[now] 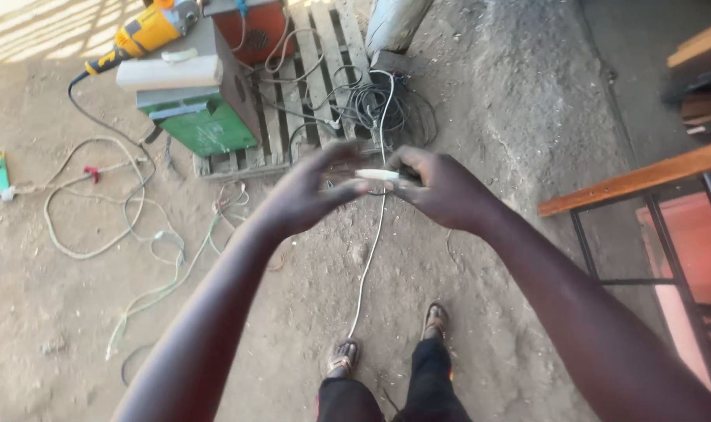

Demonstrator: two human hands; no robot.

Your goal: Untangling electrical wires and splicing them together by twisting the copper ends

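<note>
Both hands pinch a white cable above a dirt floor.
Left hand (304, 191) and right hand (441, 187) grip the white cable (377, 175); wooden pallet (293, 86) ahead, metal frame (652, 227) at right.

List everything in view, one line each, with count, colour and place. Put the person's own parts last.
white cable: one, white, held between both hands and hanging to the ground
angle grinder: one, yellow, on top of the green box
green box: one, green and grey, on the pallet's left end
orange machine: one, orange, top of the pallet
wooden pallet: one, pale wood, on the dirt ahead
coiled cables: a tangle, black and white, on the pallet
loose rope: one, whitish, on the dirt at left
metal frame: one, black with wooden rail, right
sandalled feet: two, bottom centre
left hand: one, fingers on the cable
right hand: one, gripping the cable
</note>
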